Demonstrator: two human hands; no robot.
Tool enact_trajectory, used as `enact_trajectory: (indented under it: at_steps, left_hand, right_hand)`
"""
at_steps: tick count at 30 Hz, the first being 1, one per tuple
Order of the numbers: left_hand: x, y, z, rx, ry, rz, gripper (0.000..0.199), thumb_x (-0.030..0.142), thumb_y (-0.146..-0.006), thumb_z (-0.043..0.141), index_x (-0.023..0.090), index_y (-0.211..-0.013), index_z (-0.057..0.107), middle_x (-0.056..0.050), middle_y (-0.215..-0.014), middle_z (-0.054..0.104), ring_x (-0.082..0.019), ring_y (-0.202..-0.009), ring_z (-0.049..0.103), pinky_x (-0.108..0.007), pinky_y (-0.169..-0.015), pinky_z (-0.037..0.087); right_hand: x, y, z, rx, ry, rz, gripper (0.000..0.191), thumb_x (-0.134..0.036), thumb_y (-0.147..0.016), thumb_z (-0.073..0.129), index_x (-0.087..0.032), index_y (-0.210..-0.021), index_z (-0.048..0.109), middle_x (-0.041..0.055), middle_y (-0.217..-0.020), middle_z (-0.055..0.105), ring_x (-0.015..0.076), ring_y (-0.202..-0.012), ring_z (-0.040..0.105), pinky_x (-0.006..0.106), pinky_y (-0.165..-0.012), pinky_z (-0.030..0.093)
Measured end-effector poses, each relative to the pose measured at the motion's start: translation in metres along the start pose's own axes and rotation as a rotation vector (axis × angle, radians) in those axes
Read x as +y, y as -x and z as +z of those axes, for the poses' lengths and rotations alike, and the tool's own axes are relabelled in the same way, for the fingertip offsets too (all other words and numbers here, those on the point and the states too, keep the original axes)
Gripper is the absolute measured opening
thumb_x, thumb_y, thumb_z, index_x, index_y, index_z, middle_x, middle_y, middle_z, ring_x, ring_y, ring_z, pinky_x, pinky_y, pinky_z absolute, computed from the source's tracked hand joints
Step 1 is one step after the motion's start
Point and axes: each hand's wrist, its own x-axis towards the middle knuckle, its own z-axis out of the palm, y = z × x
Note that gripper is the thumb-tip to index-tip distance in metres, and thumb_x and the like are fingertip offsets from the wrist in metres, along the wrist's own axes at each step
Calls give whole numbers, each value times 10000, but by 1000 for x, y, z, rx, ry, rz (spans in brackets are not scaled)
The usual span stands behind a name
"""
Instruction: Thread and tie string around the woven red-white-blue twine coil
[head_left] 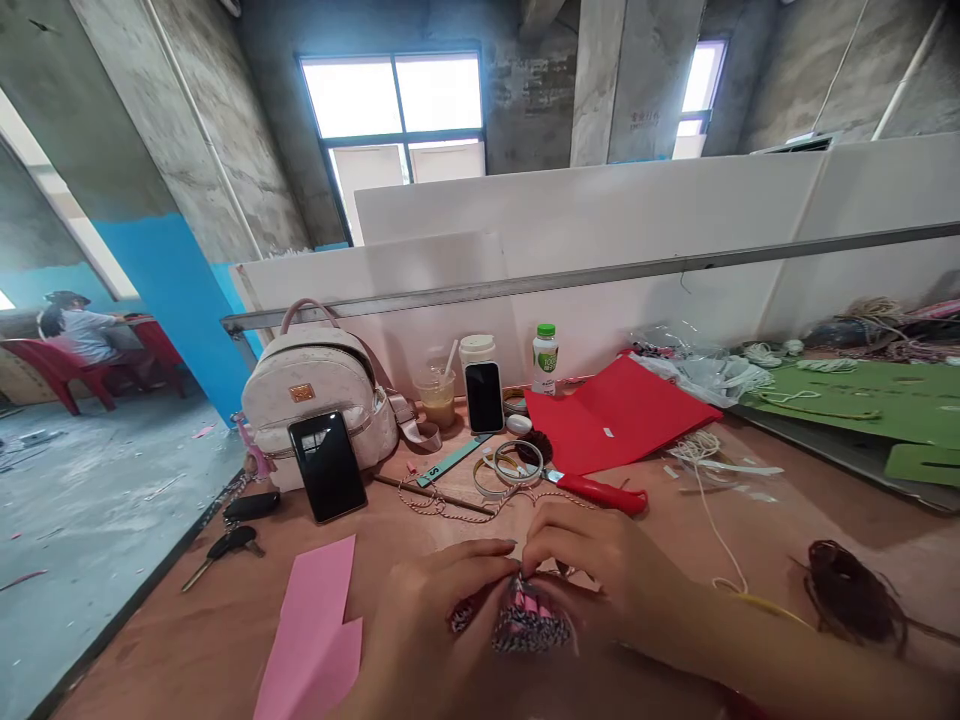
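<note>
Left hand: my left hand (439, 625) is closed narrow, with my fingertips (499, 548) pinching the top of the bundle from the left.
Right hand: my right hand (604, 570) is also closed narrow, with its fingers (551, 535) pressing the same top end from the right.
Held thing: a small pink-and-black patterned bundle (531, 625) sits between my hands, low over the plywood tabletop (172, 650); its exact make is hard to tell.
Long axis: it runs roughly upright, tilted toward me, with the pinched narrow end pointing up and away and the wider end spreading down toward me.
Just ahead: a twisted red-and-white cord (442, 505) lies across a wooden stick (427, 490), beside metal hoops (510, 465) and a red-handled knife (600, 492).
To my right: a loose white cord (709, 500) and a dark brown fibre tuft (851, 590) lie on the tabletop.
To my left: pink paper (311, 630) and keys (225, 555) lie near the table edge.
Farther ahead: a white backpack (315, 395) has a black phone (328, 465) leaning against it, with a red folder (615, 415) and green card (847, 400) beyond.
Far left: a person (82, 330) sits on a red chair (52, 365).
</note>
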Motion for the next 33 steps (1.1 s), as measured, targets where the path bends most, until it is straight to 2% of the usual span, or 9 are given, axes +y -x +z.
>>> enact_trajectory:
  at_steps: [6,10,15,19,23,28,33]
  left_hand:
    - [-3,-1,-5,-36,-15,0,227,202,-937,615,277,-1034,807,-70,-1185,784,-235,-1090,742,-289,-897,592]
    - [1,-5,-7,-28,62,-11,206,175,-898,664,247,-1050,782,-60,-1138,796,-219,-1061,739,-282,-901,574]
    - [3,-7,-7,-64,144,-141,164,139,-872,652,240,-961,745,-32,-1035,790,-189,-877,723,-254,-701,541]
    - [4,-7,-6,-98,206,-239,130,148,-863,622,224,-932,702,-45,-1013,770,-202,-865,693,-282,-712,517]
    - [5,-7,-6,-107,201,-254,73,178,-865,611,211,-840,671,-58,-1014,757,-207,-844,671,-291,-686,492]
    - [4,-6,-5,-98,197,-256,94,188,-870,601,227,-901,681,-46,-978,743,-212,-853,660,-306,-721,498]
    - [8,-8,-7,-128,192,-253,123,150,-862,589,226,-850,686,-31,-1026,747,-189,-839,669,-274,-686,489]
  right_hand:
    - [-2,0,1,21,-25,-13,95,-202,-979,592,-191,-917,663,33,-895,681,159,-798,623,254,-681,448]
    - [-1,-1,1,25,-21,-7,82,-163,-952,603,-193,-894,653,28,-880,676,159,-786,616,257,-673,436]
    - [0,0,2,20,-11,2,72,-171,-956,603,-191,-915,659,33,-884,673,160,-782,611,252,-650,433]
    - [-2,1,2,16,-19,8,74,-150,-949,614,-196,-911,659,23,-875,674,148,-750,599,245,-637,425]
    - [-2,3,4,20,-23,6,80,-142,-950,600,-199,-933,654,24,-900,678,150,-780,608,246,-659,437]
    - [-1,3,5,17,-11,14,103,-197,-986,574,-201,-935,663,36,-897,679,157,-779,613,249,-646,444]
    - [-1,2,6,33,-22,0,97,-191,-987,580,-198,-937,662,33,-898,671,151,-773,606,243,-649,437]
